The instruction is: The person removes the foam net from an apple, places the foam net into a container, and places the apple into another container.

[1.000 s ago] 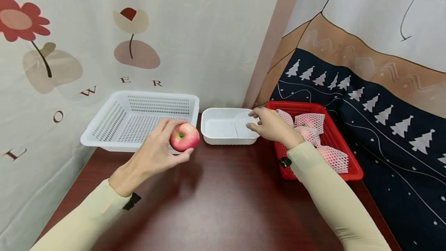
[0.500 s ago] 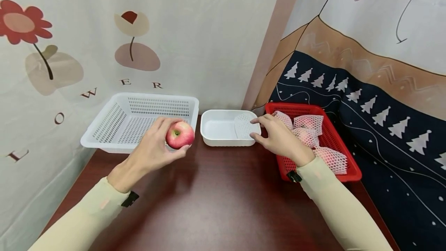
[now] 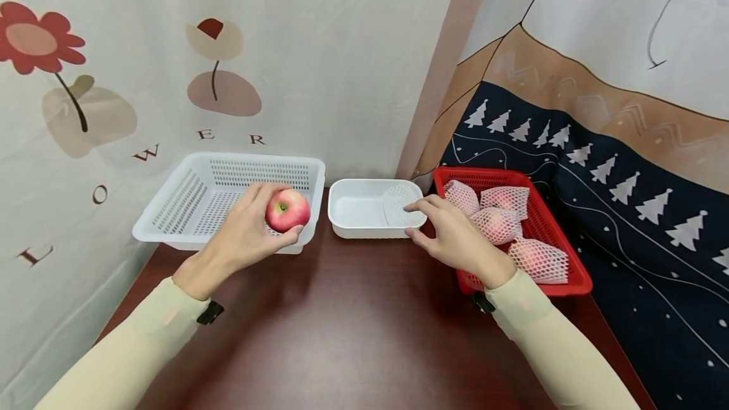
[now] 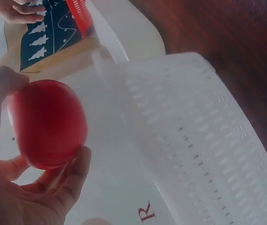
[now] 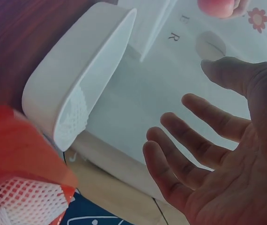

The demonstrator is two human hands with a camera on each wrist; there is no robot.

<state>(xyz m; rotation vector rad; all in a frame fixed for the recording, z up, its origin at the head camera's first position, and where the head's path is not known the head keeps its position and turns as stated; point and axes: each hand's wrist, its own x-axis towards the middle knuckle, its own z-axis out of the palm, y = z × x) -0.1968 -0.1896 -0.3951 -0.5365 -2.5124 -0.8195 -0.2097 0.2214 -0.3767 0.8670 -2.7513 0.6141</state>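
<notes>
My left hand [image 3: 242,226] grips a red apple [image 3: 288,210] between thumb and fingers, over the near right part of a white slotted basket [image 3: 165,195]. In the left wrist view the apple [image 4: 48,124] shows whole, with the basket wall [image 4: 189,136] beside it. My right hand [image 3: 458,233] holds nothing; its fingers are spread and slightly bent above the right end of a small white tub [image 3: 359,231]. A white foam net [image 3: 395,204] lies inside that tub. The right wrist view shows the same hand [image 5: 218,145] with its palm bare.
A red basket [image 3: 552,233] at the right holds several apples in foam nets [image 3: 495,225]. All the containers stand on a dark red-brown table [image 3: 353,321]. Printed curtains [image 3: 342,68] hang right behind and along the right side.
My left hand has carried the apple left and slightly up, over the white basket. My right hand has shifted a little down and to the right, close to the tub's right end.
</notes>
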